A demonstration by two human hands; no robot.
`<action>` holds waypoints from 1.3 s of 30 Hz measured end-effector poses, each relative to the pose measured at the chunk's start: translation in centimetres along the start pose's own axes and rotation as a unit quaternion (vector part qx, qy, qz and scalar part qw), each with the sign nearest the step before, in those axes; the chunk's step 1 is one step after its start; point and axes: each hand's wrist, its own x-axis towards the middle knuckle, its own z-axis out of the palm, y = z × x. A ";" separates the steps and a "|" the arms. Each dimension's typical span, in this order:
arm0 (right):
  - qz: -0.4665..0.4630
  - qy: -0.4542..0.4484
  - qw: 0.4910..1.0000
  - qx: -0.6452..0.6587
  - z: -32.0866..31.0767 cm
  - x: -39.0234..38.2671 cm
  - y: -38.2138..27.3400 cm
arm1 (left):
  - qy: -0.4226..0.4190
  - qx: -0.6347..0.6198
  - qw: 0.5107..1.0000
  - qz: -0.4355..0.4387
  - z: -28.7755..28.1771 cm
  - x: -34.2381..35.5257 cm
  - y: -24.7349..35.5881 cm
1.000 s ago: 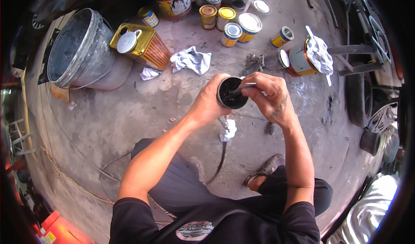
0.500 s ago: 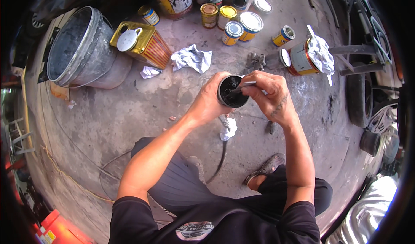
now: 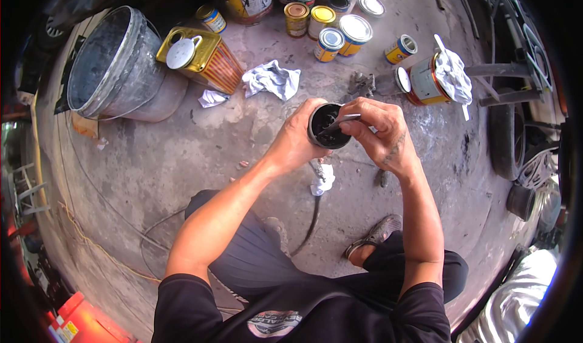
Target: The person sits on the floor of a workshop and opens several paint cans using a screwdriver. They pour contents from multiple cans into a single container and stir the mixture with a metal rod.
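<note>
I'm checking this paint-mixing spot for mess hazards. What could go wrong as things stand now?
1. The left hand holds the small black cup in mid-air over the concrete floor; a slip could spill its dark contents.
2. The right hand works a thin metal tool inside it, which might flick drops onto skin.
3. The hose by the sandal could snag a foot.

One bucket (image 3: 115,64), two rags (image 3: 272,79) (image 3: 452,70), one square tin (image 3: 199,57).

Stained concrete floor (image 3: 182,161) bears paint cans (image 3: 328,42), rags (image 3: 273,79), bucket (image 3: 112,64)
</note>
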 end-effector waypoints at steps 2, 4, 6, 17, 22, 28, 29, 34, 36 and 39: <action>0.021 0.018 0.999 -0.024 0.1 0.1 -0.1 | 0.001 0.007 1.000 0.000 0.0 0.0 0.0; -0.006 0.029 1.000 -0.002 0.2 0.2 -0.1 | 0.003 0.020 1.000 0.013 0.0 0.1 -0.1; -0.015 0.024 1.000 0.010 0.2 0.2 -0.2 | -0.001 -0.003 1.000 -0.002 0.1 0.0 -0.1; 0.018 0.017 0.999 -0.026 -0.1 0.1 0.0 | -0.001 -0.018 1.000 -0.017 0.0 -0.2 0.3; 0.002 0.013 1.000 0.012 -0.2 -0.4 0.2 | 0.004 -0.010 1.000 -0.014 0.3 -0.2 -0.1; 0.008 0.026 1.000 -0.001 0.0 -0.5 0.3 | 0.014 -0.002 1.000 0.003 0.5 0.0 0.0; -0.009 -0.008 1.000 0.007 0.0 -0.5 0.2 | 0.009 0.005 1.000 -0.024 0.5 0.1 0.2; -0.018 0.044 0.999 -0.003 -1.1 -0.8 -0.8 | 0.007 -0.059 0.997 -0.054 0.5 0.1 1.1; -0.018 0.059 0.998 0.002 -2.4 -1.1 -1.5 | 0.020 -0.047 0.998 -0.039 0.5 0.1 1.1; -0.016 0.088 0.996 -0.021 -4.2 -1.5 -2.9 | 0.026 -0.005 1.000 -0.008 0.4 0.3 0.8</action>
